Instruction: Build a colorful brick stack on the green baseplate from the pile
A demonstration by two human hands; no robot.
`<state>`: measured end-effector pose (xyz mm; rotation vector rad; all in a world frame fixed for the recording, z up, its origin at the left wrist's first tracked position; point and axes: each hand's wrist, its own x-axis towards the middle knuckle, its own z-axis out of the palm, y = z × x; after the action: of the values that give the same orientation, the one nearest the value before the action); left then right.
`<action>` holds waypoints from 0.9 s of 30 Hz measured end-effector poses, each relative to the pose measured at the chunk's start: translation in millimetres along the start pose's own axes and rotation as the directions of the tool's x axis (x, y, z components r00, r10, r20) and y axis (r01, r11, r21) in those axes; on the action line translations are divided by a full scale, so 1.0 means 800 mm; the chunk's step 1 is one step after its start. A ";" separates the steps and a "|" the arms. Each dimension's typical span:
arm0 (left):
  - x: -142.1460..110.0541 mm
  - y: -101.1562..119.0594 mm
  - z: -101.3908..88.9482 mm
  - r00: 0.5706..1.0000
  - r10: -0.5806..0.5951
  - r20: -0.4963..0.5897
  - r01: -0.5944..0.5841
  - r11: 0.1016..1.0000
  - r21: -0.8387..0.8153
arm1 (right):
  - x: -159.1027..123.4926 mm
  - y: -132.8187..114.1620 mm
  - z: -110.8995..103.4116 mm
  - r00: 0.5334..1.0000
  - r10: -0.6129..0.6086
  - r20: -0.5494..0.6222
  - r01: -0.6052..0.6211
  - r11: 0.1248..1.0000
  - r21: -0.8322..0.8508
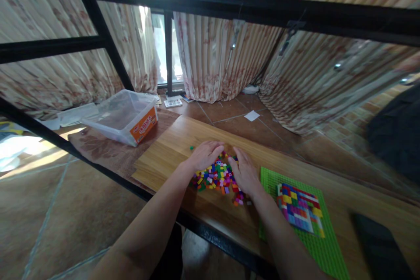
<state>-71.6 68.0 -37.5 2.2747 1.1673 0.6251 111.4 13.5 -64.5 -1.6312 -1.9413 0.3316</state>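
Observation:
A loose pile of small coloured building bricks [218,176] lies on the wooden table [187,133]. My left hand [206,155] rests at the pile's left and far edge, fingers stretched out and curved round it. On the other side, my right hand [243,169] is cupped against the bricks with its fingers apart. Both hands touch the pile, and neither grips a single brick that I can make out. Right of my right hand lies a green baseplate [318,251], bearing a block of many-coloured bricks [300,208] joined together.
A clear plastic bin [111,118] with an orange label stands beyond the table's left end. A dark flat object [382,245] lies at the table's right. Black metal bars [210,2] cross in front of patterned curtains [210,61]. White paper [252,116] is on the tiled floor.

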 end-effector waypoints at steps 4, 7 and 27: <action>-0.004 0.010 0.005 1.000 -0.011 -0.012 0.010 0.997 -0.081 | 0.001 -0.013 -0.002 0.999 0.022 0.027 -0.025 0.991 0.129; -0.006 0.014 0.009 0.999 -0.025 -0.037 0.021 0.993 -0.119 | -0.001 -0.021 0.000 0.999 0.048 -0.013 -0.043 0.965 0.259; -0.039 -0.045 -0.045 0.947 -0.229 -0.225 0.223 0.974 -0.050 | -0.087 -0.042 -0.029 0.910 0.343 -0.234 -0.271 0.917 0.292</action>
<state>-131.2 68.3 -37.7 2.0480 1.4966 0.8215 102.9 -65.1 -46.7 -1.7087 -1.3683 0.4275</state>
